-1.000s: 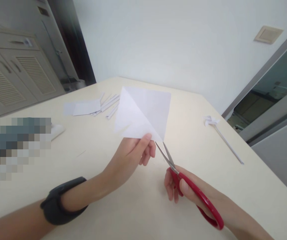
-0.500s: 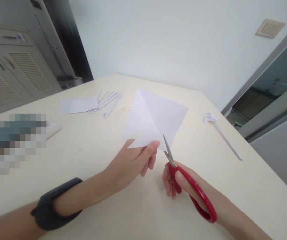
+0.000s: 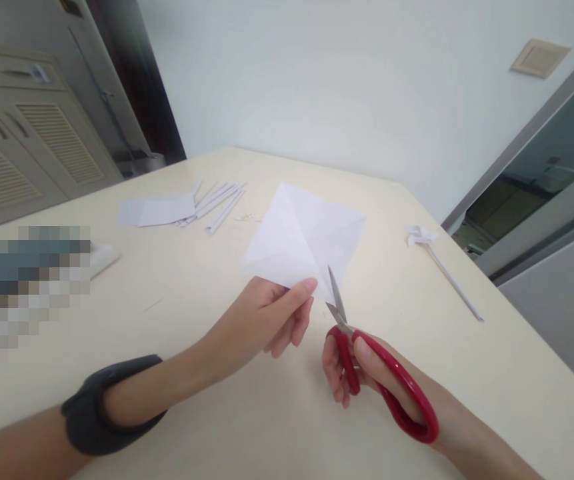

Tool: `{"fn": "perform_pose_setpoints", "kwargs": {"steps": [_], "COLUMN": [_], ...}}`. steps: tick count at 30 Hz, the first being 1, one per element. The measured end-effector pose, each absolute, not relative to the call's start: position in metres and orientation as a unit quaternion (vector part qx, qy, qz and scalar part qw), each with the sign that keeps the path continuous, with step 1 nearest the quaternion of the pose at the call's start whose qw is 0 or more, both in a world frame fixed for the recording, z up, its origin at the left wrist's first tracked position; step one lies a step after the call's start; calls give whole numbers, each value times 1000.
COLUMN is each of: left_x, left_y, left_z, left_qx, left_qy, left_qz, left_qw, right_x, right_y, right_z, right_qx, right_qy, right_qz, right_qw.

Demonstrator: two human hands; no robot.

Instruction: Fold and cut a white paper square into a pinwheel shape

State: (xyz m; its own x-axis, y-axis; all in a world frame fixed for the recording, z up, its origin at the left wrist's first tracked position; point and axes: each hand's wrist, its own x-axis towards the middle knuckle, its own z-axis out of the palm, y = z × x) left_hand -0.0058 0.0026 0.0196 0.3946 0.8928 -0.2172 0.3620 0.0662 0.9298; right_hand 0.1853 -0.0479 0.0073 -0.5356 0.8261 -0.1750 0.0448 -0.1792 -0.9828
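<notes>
A creased square sheet of white paper (image 3: 307, 230) is pinched by its near edge between the thumb and fingers of my left hand (image 3: 281, 313). My right hand (image 3: 351, 367) grips a pair of red-handled scissors (image 3: 341, 317), thumb through one loop. Their blades stand apart, pointing up at the near right corner of the sheet. One blade overlaps that corner in view; whether it lies above or below the paper is hard to tell. A dark band (image 3: 111, 403) circles my left wrist.
Rolled paper sticks (image 3: 219, 203) and flat paper pieces (image 3: 161, 209) lie at the back left, with small scraps (image 3: 248, 218) beside them. A paper pinwheel on a stick (image 3: 449, 273) rests at the right. A blurred-out object (image 3: 27, 273) sits at the left edge.
The scissors' blades have spread wider. The paper has tilted and shifted slightly, and its near left flap no longer shows beside my left hand.
</notes>
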Motion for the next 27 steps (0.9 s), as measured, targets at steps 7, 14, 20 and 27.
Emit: {"fn": "perform_pose_setpoints", "kwargs": {"steps": [7, 14, 20, 27], "left_x": [-3, -5, -5, -6], "left_y": [2, 1, 0, 1], "left_z": [24, 24, 26, 21], "left_qx": [647, 654, 657, 655], "left_qy": [496, 488, 486, 498], "left_qz": [213, 213, 217, 217], "left_qw": [539, 537, 533, 526], "right_x": [185, 185, 183, 182], "right_y": [-48, -48, -48, -47], "right_z": [7, 12, 8, 9], "right_qx": [-377, -382, -378, -386], "right_qy": [-569, -575, -590, -611], "right_qz": [670, 666, 652, 631], "right_qw": [291, 283, 288, 281]}}
